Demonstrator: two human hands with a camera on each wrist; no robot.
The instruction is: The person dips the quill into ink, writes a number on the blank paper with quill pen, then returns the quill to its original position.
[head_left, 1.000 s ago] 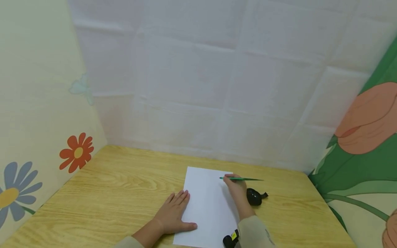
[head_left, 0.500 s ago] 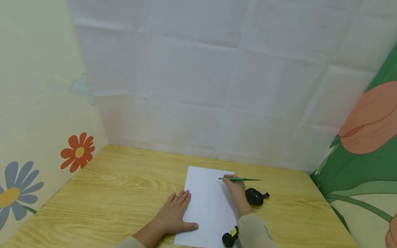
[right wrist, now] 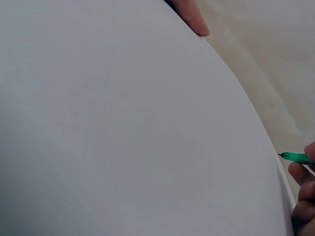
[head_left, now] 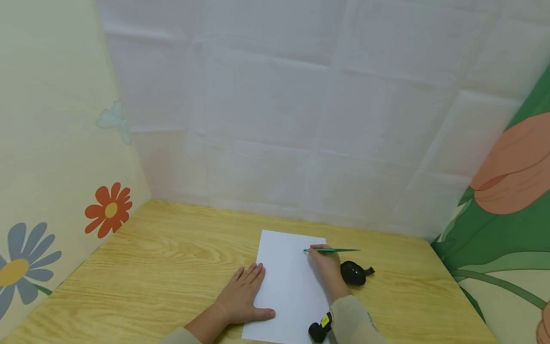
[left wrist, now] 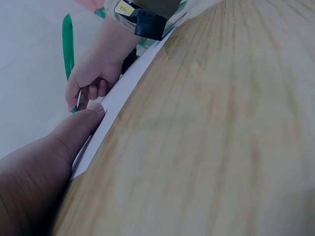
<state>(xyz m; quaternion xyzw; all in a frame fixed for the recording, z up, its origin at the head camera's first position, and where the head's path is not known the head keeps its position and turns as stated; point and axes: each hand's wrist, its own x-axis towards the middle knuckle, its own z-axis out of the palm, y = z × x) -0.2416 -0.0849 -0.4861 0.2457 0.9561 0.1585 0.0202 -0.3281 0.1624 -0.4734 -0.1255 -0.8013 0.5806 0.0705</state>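
Note:
A sheet of white paper (head_left: 285, 286) lies on the wooden table, its surface blank in the head view. My left hand (head_left: 242, 296) rests flat at its left edge, fingers straight and thumb spread onto the sheet. Near the upper right part of the paper, my right hand (head_left: 326, 265) pinches a slim green pen (head_left: 337, 249) between thumb and fingers. The pen has a dark tip and a long tapering, leaf-like tail that points right. In the right wrist view the pen tip (right wrist: 280, 155) appears right at the paper's edge. The left wrist view shows the right fingers curled (left wrist: 93, 91).
Just right of my right hand sits a glossy black rounded object (head_left: 353, 273) with a short tab. A black camera (head_left: 318, 332) with a yellow label is strapped at the right wrist, over the paper's lower right. A white sheet (head_left: 258, 119) hangs behind the wooden table (head_left: 185, 248).
The pen's tip has shifted very slightly left and toward me over the paper. My left hand stays in place, and the whole view has drifted a little.

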